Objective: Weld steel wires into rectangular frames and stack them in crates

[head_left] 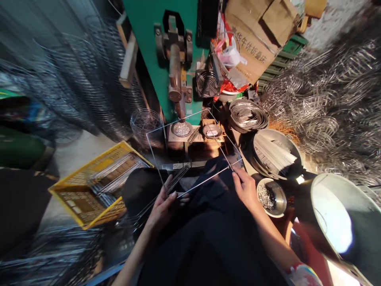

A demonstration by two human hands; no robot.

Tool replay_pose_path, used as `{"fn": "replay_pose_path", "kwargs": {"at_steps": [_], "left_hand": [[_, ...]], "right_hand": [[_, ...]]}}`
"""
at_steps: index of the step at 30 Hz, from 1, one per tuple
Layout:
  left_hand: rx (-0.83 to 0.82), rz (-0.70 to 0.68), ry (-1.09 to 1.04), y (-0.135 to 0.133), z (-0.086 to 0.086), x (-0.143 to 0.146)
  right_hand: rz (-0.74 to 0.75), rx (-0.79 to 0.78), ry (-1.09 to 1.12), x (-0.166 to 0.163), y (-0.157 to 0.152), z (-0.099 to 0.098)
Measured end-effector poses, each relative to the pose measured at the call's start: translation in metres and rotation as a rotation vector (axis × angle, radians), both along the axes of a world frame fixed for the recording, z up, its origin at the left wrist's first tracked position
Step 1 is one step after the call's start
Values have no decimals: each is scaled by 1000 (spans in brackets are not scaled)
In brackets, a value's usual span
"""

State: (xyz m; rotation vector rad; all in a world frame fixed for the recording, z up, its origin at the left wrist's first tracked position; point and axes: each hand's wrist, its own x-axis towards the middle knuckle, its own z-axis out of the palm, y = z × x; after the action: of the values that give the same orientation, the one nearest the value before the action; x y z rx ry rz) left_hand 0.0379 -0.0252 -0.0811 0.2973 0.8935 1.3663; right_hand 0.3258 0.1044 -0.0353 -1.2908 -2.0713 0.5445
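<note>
A bent wire frame (203, 182), thin, shiny and roughly four-sided, is held up above my lap. My left hand (162, 204) grips its near left corner, with the thumb and fingers around the wire. At the near right corner, my right hand (245, 188) pinches the frame, and a short wire end sticks out beyond the fingers. The far side of the frame reaches in front of the green machine (149, 43). Several loose wires (178, 174) lie over my left thigh, beside my left hand.
A yellow crate (71, 210) with bent wires stands at left. On the machine's ledge are a dish of small metal pieces (182, 129) and another dish (212, 131). To the right are a pan of metal strips (275, 157), a steel bowl (279, 198) and a large basin (357, 190).
</note>
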Motion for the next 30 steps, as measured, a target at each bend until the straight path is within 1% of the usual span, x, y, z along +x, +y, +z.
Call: {"fn": "replay_pose_path", "kwargs": {"at_steps": [4, 6, 9, 12, 19, 23, 26, 28, 30], "left_hand": [[5, -5, 23, -2, 6, -2], [3, -8, 31, -2, 6, -4], [-1, -9, 29, -3, 3, -5], [4, 1, 21, -2, 3, -5], [-15, 32, 22, -2, 8, -3], [-22, 43, 32, -3, 8, -4], [-10, 44, 45, -1, 10, -1], [-8, 40, 57, 3, 12, 4], [-18, 37, 67, 7, 13, 9]], "right_hand": [[-4, 12, -148, 1, 4, -9], [-7, 28, -138, 2, 5, -12], [-3, 73, -50, 2, 2, -10], [22, 72, -27, -1, -2, -8], [24, 47, -184, -1, -4, -14], [4, 70, -208, 2, -2, -14], [-5, 38, -225, -7, -11, -19], [65, -7, -164, -21, -24, -26], [229, -64, -33, -39, -40, -33]]}}
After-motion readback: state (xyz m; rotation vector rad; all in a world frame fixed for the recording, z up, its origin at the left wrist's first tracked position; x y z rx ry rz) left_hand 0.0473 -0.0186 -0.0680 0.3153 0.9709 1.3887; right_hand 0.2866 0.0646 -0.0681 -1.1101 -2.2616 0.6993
